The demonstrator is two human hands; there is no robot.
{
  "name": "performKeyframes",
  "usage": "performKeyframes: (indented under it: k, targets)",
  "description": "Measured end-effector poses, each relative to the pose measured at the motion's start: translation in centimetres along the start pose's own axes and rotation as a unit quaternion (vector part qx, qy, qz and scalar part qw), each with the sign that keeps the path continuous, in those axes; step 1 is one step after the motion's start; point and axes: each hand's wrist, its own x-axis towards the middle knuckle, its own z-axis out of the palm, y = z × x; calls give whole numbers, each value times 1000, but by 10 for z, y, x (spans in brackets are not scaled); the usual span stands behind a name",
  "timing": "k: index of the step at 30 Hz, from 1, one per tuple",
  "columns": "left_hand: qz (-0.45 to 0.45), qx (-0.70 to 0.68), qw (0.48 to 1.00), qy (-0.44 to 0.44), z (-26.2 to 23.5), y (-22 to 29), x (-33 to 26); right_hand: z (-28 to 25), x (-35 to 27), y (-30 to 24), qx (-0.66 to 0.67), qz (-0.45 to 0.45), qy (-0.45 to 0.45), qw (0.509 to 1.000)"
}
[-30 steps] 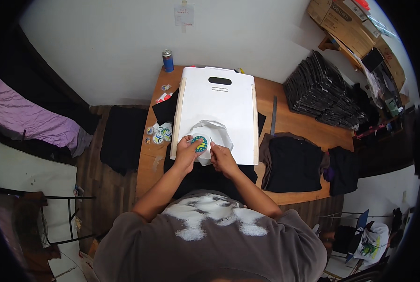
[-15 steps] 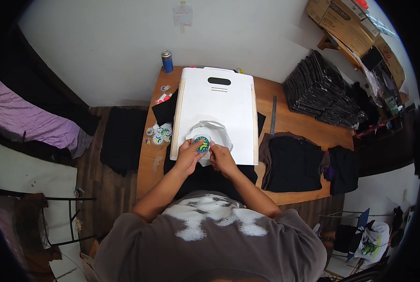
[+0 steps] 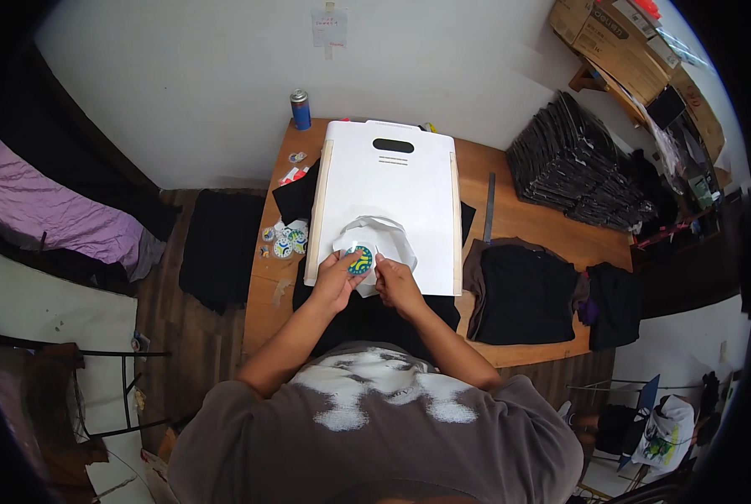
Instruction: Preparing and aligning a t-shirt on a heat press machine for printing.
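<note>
A round flat disc [image 3: 359, 260], printed in blue-green and yellow, is pinched in my left hand [image 3: 333, 284], thumb over its edge. Just to its right, my right hand [image 3: 399, 287] is closed with fingertips pressed together near the disc's rim; whatever they grip is too small to make out. Both hands are above a crumpled, whitish translucent sheet [image 3: 399, 238] at the near end of a white board [image 3: 388, 193] with a handle slot. Black fabric [image 3: 367, 323] shows beneath and around the board. Similar round printed discs [image 3: 288, 242] lie in a loose pile left of the board.
A blue can [image 3: 300, 111] stands at the wooden table's [image 3: 510, 189] far left corner. Right of the board are a metal ruler [image 3: 489, 208], folded dark garments [image 3: 526, 294] and a tall black stack [image 3: 573, 160]. Another person [image 3: 665, 433] is at the lower right.
The disc has turned slightly in my left hand, and its pattern sits at a different angle. My hands stay in nearly the same place.
</note>
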Motion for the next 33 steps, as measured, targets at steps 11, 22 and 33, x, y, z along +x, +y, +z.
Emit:
performKeyframes:
  k: [11,22,33]
  targets:
    - [89,168,982,5,15,14,-9,-4,-6,-9,-4,12,-11,1000]
    - [69,189,980,-7,13,11,-10,-5,-6,-5,14,33,-18,999]
    - [72,172,982,-3,14,11,-7,-3,-5,-7,1,28,-13,1000]
